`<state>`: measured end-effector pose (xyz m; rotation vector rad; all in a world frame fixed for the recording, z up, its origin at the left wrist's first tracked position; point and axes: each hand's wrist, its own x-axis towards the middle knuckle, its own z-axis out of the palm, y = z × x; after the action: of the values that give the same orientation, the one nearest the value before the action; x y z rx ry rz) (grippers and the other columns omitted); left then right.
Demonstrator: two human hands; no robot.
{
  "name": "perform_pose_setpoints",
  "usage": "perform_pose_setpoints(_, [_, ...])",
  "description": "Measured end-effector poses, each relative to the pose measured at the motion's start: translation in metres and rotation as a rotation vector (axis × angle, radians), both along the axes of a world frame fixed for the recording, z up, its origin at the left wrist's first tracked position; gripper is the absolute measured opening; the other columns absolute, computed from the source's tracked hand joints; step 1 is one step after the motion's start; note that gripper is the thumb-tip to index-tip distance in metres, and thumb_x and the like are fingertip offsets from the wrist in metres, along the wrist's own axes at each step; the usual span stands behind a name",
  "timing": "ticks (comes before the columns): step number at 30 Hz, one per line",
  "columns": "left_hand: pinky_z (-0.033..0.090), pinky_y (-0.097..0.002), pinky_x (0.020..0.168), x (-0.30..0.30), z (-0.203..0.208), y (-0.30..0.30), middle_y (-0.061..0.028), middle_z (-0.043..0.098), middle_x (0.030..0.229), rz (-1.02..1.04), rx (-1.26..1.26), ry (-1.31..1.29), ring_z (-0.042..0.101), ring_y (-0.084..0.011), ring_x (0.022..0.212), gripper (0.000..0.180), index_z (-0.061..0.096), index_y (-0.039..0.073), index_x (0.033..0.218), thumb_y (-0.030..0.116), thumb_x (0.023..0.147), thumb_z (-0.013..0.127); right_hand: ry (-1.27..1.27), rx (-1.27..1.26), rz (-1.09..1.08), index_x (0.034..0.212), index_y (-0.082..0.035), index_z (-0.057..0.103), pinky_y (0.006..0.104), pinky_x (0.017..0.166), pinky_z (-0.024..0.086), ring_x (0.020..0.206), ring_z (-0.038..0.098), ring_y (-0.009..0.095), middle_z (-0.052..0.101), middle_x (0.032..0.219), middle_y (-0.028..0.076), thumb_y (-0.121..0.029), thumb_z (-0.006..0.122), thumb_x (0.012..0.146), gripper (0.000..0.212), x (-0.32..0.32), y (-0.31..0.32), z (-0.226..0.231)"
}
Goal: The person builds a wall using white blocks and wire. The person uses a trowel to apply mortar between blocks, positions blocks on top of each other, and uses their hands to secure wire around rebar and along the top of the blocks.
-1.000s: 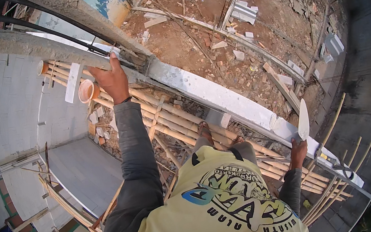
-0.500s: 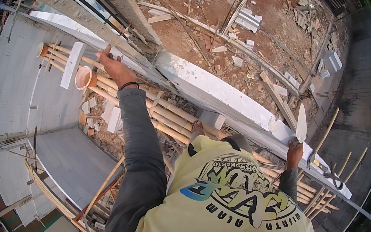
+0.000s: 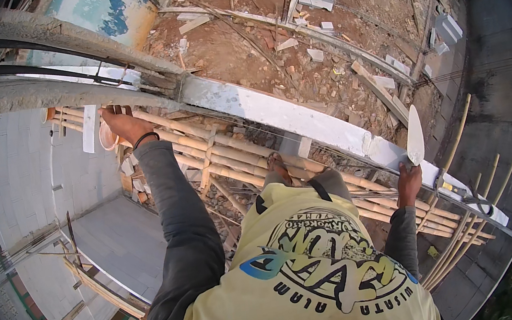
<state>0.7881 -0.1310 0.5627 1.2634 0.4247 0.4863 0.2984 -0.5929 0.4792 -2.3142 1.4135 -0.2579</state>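
My left hand (image 3: pixel 123 126) reaches out at the far left, fingers apart, at the lower edge of a rough concrete column (image 3: pixel 70 91); I cannot tell whether it touches the column. Partly behind that hand sits an orange bucket (image 3: pixel 108 139), with a pale block (image 3: pixel 90 129) just left of it. My right hand (image 3: pixel 409 182) is closed round the handle of a trowel (image 3: pixel 414 135), whose pale pointed blade stands upward. It is over the white top of a block wall (image 3: pixel 282 112) that runs diagonally across the view.
Bamboo scaffold poles (image 3: pixel 228 145) run along the near side of the wall, with my foot (image 3: pixel 278 168) on them. Beyond lies reddish ground (image 3: pixel 246 43) with rubble and timber. Loose bamboo ends (image 3: pixel 461 131) and a metal strip (image 3: pixel 501 230) jut out at right.
The view has turned, so the column now lies more level at upper left. My left hand has shifted left to the column's edge. My right hand still holds the trowel upright.
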Motion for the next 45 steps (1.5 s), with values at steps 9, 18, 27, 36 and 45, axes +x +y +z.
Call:
perform_pose_setpoints(9, [0.027,-0.0448,0.100,-0.023,0.019,-0.070,-0.0065,0.043,0.134,-0.175,0.031,0.133,0.041,-0.0209,0.120,0.060,0.041,0.011,0.133,0.053,0.092,0.032,-0.088,-0.092,-0.053,0.118,0.003,0.054,0.0400,0.101,0.038,0.123,0.042,0.037,0.050,0.129,0.020,-0.012,0.066,0.077,0.046,-0.029,-0.006,-0.002])
perform_pose_setpoints(18, [0.039,-0.0458,0.094,-0.024,-0.020,-0.074,-0.0261,0.051,0.122,0.141,0.621,0.052,0.052,-0.0372,0.108,0.059,0.047,-0.006,0.120,0.045,0.098,0.029,-0.111,0.065,-0.055,0.127,0.003,0.046,0.0388,0.104,0.039,0.135,0.031,0.032,0.036,0.143,0.015,-0.014,0.062,0.077,0.055,-0.047,-0.010,0.002])
perform_pose_setpoints(27, [0.028,-0.0439,0.106,-0.164,-0.057,-0.225,-0.0314,0.037,0.135,-0.551,0.844,-0.121,0.038,-0.0406,0.126,0.060,0.035,-0.013,0.132,0.036,0.098,0.038,-0.200,0.096,0.014,0.126,0.006,0.046,0.0358,0.104,0.039,0.136,0.029,0.028,0.035,0.144,0.015,-0.006,0.055,0.076,0.052,-0.062,-0.010,-0.004])
perform_pose_setpoints(36, [0.023,-0.0511,0.107,-0.306,-0.127,-0.278,-0.0292,0.030,0.142,-1.045,1.709,-0.532,0.028,-0.0445,0.132,0.053,0.036,-0.003,0.137,0.025,0.093,0.045,-0.154,0.071,0.120,0.120,0.007,0.050,0.0375,0.102,0.041,0.137,0.028,0.031,0.033,0.144,0.021,-0.004,0.047,0.078,0.043,-0.066,-0.020,-0.005])
perform_pose_setpoints(45, [0.021,-0.0538,0.108,-0.326,-0.133,-0.231,-0.0297,0.023,0.145,-1.214,1.636,-0.610,0.024,-0.0473,0.133,0.058,0.033,-0.004,0.138,0.021,0.088,0.052,-0.165,0.079,0.197,0.108,0.009,0.054,0.0396,0.097,0.045,0.136,0.030,0.032,0.034,0.143,0.023,-0.006,0.047,0.077,0.035,-0.078,-0.026,-0.018])
